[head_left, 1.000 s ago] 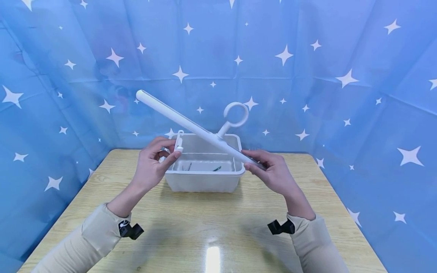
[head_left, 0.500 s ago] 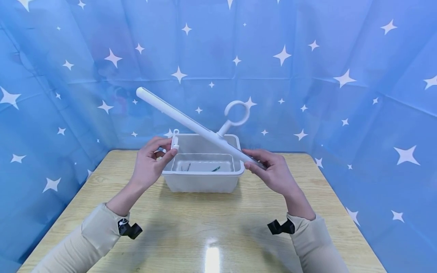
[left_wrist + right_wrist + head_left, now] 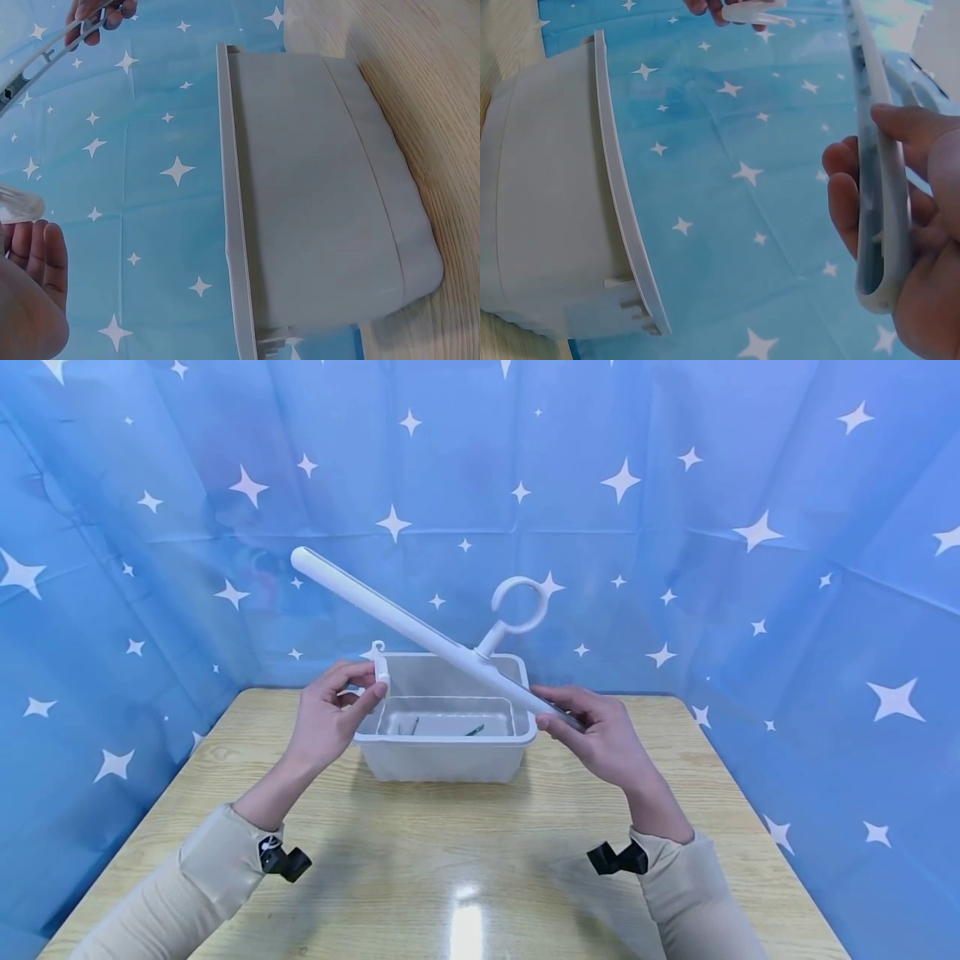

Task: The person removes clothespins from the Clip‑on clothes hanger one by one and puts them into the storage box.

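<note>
A long white hanger bar (image 3: 390,616) with a C-shaped ring hook (image 3: 520,605) slants over the tub, its left end higher. My right hand (image 3: 600,735) grips the bar's lower right end between thumb and fingers. In the right wrist view, a hollow channel runs along the hanger's underside (image 3: 871,225). My left hand (image 3: 322,714) pinches a small white plastic piece (image 3: 382,670) with a curled hook at its top, apart from the bar and near the tub's left rim. The right wrist view catches this white piece (image 3: 754,13) at its top edge.
A grey-white tub (image 3: 446,762) stands on the wood-grain table (image 3: 450,835) beneath the hanger. Inside lie a small green thing (image 3: 475,730) and a thin greyish thing (image 3: 414,725). A blue curtain with white stars (image 3: 465,468) surrounds the table's back and sides.
My left hand has shifted slightly left with the small white piece, which has turned in the fingers. The hanger's left end has risen a little; my right hand stays nearly in place.
</note>
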Motion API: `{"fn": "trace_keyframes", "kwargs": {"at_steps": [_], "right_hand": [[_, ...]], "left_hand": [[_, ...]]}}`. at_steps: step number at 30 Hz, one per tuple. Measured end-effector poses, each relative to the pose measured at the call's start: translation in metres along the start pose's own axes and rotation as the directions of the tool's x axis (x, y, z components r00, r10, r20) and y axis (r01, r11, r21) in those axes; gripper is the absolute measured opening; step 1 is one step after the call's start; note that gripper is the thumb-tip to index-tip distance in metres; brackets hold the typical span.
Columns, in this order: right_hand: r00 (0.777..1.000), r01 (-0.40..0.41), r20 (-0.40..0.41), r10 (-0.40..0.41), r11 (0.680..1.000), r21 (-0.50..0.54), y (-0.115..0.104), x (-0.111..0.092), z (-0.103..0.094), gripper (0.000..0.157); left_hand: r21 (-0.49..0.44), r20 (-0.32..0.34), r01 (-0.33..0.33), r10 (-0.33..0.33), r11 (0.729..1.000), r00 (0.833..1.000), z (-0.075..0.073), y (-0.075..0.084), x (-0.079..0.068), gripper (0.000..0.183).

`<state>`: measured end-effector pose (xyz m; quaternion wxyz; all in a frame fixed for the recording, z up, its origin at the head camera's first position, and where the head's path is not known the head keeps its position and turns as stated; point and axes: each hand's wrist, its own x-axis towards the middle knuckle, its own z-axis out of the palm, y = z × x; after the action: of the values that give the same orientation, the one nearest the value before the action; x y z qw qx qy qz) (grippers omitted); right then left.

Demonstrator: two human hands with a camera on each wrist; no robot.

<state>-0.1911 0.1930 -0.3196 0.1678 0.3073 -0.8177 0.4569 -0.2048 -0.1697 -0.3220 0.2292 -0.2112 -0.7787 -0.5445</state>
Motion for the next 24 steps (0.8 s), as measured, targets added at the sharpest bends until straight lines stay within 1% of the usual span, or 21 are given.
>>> {"fn": "trace_keyframes", "kwargs": {"at_steps": [7, 14, 19, 24], "right_hand": [[1.0, -0.012, 0.0, 0.012, 1.0, -0.01, -0.002, 0.0011, 0.0019, 0.038], [1.0, -0.012, 0.007, 0.012, 1.0, -0.001, -0.0014, 0.0006, 0.0028, 0.038], [1.0, -0.009, 0.01, 0.009, 1.0, 0.003, -0.0012, -0.0001, 0.0034, 0.037], [1.0, -0.018, 0.007, 0.018, 1.0, 0.002, -0.0014, -0.0004, 0.0027, 0.038]], "left_hand": [[0.011, -0.006, 0.083, -0.083, 0.997, 0.997, -0.0015, -0.0023, 0.0006, 0.027], [0.051, 0.003, 0.112, -0.113, 0.992, 0.994, -0.0024, -0.0064, 0.0015, 0.025], [0.078, 0.018, 0.128, -0.129, 0.989, 0.991, -0.0019, -0.0069, 0.0009, 0.027], [0.079, 0.025, 0.132, -0.134, 0.988, 0.991, -0.002, -0.0087, 0.0015, 0.03]]}}
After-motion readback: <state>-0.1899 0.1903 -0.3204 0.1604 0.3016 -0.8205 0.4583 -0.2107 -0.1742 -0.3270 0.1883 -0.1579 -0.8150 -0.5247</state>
